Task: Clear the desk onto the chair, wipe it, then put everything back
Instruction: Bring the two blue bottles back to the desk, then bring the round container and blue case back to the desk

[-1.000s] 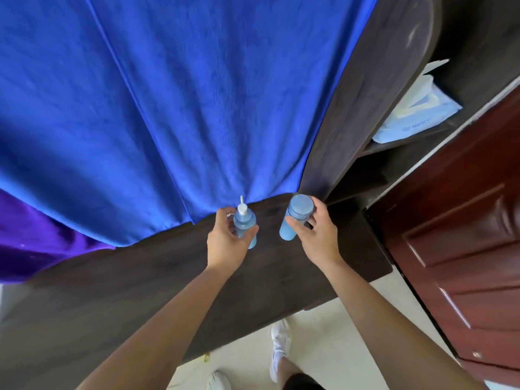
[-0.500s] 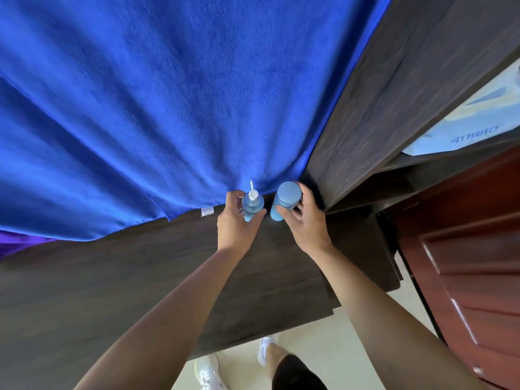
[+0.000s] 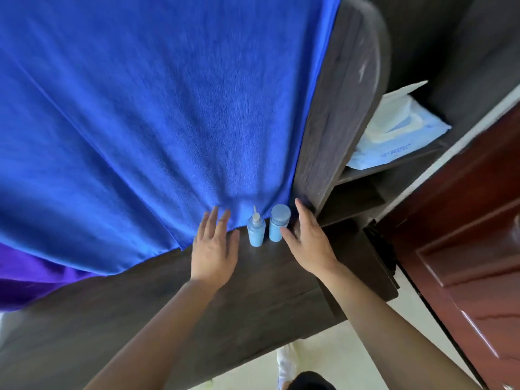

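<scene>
Change: both hands have let go of the bottles they held half a second ago. The nozzle bottle (image 3: 256, 232) and capped bottle (image 3: 278, 225) now stand upright, just beside each other, on the surface (image 3: 197, 305) at the hem of the blue cloth (image 3: 168, 108). Left hand (image 3: 215, 249) and right hand (image 3: 309, 243): grip spread, holding nothing, flanking the pair. Judgement: put-back stage, these two items returned. Obstructions: side panel (image 3: 337, 108) close on the right; the cloth hem may snag the bottles

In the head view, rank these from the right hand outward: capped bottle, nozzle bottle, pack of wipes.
1. Capped bottle, just left of the right hand.
2. Nozzle bottle, further left.
3. Pack of wipes, on the shelf, upper right.
</scene>
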Demonstrator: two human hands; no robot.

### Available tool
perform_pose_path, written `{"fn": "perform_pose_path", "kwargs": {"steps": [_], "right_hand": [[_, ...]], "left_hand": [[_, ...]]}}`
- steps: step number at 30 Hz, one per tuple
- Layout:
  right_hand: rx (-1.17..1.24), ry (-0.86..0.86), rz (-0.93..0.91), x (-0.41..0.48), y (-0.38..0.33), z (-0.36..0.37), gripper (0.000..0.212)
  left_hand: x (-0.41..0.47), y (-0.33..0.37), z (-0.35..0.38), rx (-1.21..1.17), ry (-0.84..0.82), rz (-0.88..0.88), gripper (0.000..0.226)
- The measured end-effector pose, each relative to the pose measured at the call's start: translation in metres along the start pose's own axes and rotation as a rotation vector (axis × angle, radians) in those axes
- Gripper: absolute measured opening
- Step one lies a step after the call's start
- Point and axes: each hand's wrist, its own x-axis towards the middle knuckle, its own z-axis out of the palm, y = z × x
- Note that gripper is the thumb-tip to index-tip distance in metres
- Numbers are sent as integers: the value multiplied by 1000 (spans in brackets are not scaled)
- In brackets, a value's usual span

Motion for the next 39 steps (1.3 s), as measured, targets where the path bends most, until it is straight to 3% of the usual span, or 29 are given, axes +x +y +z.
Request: {"fn": "perform_pose_path", "kwargs": {"steps": [3, 6, 9, 16, 23, 33, 39], "right_hand": [[-123, 121, -53, -37, -17, -15, 64], [-314, 375, -133, -88, -20, -25, 54], [-464, 553, 6, -157, -16, -36, 58], [-681, 771, 371, -354, 4, -95, 63], [-612, 1007, 672, -567, 31, -138, 67], [-487, 1213, 1124, -919, 93, -167, 71], [-380, 1261, 1243, -1043, 139, -202, 75]], "left_hand": [[-18, 1, -33, 149, -10, 106, 61], [-36, 8, -50, 174, -34, 223, 68], [-57, 28, -50, 131, -75, 320, 67], [-129, 139, -35, 21, -232, 632, 74], [-272, 279, -3, -127, -332, 990, 71], [-591, 428, 95, -170, -628, 1288, 68], [-720, 503, 122, -180, -720, 1444, 65]]}}
